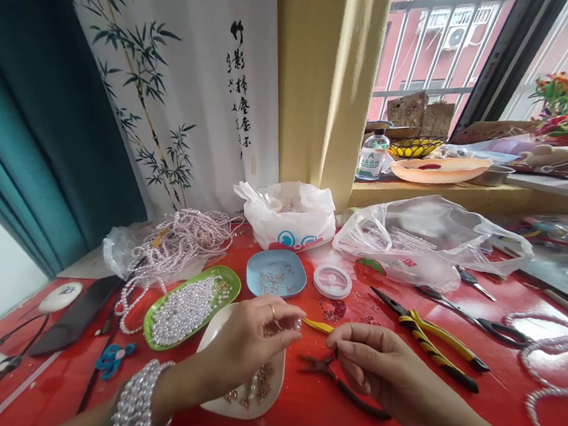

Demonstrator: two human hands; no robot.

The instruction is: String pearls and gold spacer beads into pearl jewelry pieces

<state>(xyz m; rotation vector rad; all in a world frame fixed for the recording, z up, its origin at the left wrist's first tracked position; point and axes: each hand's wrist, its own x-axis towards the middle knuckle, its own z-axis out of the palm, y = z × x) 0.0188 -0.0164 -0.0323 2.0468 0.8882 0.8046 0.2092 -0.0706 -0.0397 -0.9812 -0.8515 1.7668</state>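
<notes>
Head camera shows the left hand (247, 333) with its thumb and finger close together, pinching a shiny bead (298, 323) at the tips. At 3 o'clock from it is the right hand (374, 364), not touching it. That hand's thumb and finger are bent close together, but I can't see if they hold something tiny. Small nippers (359, 398) lie at 8 o'clock from the right hand, partly hidden by its fingers (the handle I can see is black). Big yellow-and-black pliers (416, 329) lie at its 2 o'clock. Under the left hand, at 6 o'clock, sits a cream dish (218, 405) with little gold bits (263, 385). A green dish (149, 324) full of pearly beads (183, 317) is at its 10 o'clock, and a blue dish (259, 262) is at 1 o'clock.
</notes>
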